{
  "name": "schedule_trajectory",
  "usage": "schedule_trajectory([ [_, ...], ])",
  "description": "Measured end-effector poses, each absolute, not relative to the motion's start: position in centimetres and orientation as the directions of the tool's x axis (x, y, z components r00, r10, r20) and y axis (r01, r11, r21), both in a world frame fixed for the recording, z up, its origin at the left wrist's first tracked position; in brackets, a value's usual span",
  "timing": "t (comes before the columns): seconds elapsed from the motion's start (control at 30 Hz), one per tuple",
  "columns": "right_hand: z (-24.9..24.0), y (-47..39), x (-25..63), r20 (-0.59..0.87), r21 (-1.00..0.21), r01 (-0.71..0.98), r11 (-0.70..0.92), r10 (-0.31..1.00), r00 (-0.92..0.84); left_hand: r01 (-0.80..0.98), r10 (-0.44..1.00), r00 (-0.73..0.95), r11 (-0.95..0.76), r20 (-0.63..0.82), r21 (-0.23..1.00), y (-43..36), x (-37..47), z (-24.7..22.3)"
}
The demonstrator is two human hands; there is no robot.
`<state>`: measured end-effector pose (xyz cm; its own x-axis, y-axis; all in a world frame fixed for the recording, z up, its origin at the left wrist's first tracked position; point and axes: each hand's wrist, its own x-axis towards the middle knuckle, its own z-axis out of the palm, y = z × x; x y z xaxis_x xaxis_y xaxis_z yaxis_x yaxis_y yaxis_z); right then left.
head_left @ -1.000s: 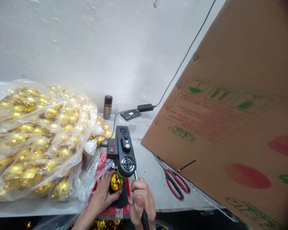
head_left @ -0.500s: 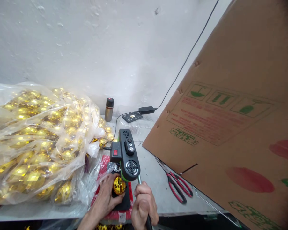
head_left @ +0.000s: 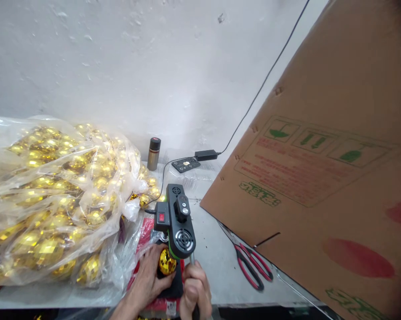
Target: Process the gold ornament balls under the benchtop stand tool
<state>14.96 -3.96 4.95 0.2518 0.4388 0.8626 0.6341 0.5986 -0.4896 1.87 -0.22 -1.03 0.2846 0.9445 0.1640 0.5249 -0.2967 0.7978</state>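
My left hand (head_left: 149, 275) is wrapped round the left side of a shiny gold mirrored ball (head_left: 167, 261), low in the middle of the view. The ball sits on the black base of a small device, under its black head (head_left: 180, 222) with round vents and a red switch. Just right of the ball, my right hand (head_left: 196, 289) is closed round the dark grip of a metal lever (head_left: 192, 257). Red plastic (head_left: 145, 235) lies beneath the device. The ball's underside is hidden.
A clear bag (head_left: 60, 200) full of gold balls fills the left. Behind stand a bottle (head_left: 153, 154), a black patterned pad (head_left: 186, 165) and a power adapter (head_left: 206, 155). Red-handled scissors (head_left: 253, 266) lie beside a large cardboard box (head_left: 307, 146) on the right.
My right hand and the lever have shifted slightly left. The small black part on top of the device has turned. My left hand stays at the ball, and the whole view has shifted a little.
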Motion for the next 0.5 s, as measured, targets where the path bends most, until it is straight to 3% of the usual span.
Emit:
schedule_trajectory([
  [0.13, 6.4, -4.0, 14.6, 0.854, -0.519, 0.62, 0.588, 0.395, 0.34, 0.526, 0.948, 0.282, -0.28, 0.147, 0.803, 0.1, 2.0, -0.5],
  [0.33, 13.5, -4.7, 14.7, 0.701, -0.712, 0.425, 0.559, 0.608, 0.373, 0.489, 0.946, 0.264, -0.3, 0.188, 0.819, -0.6, 1.0, -2.8],
  [0.5, 14.4, -5.4, 13.4, 0.59, -0.807, 0.343, 0.48, 0.642, 0.49, 0.452, 0.885, 0.376, -0.434, 0.275, 0.78, -3.4, -1.8, -6.6],
])
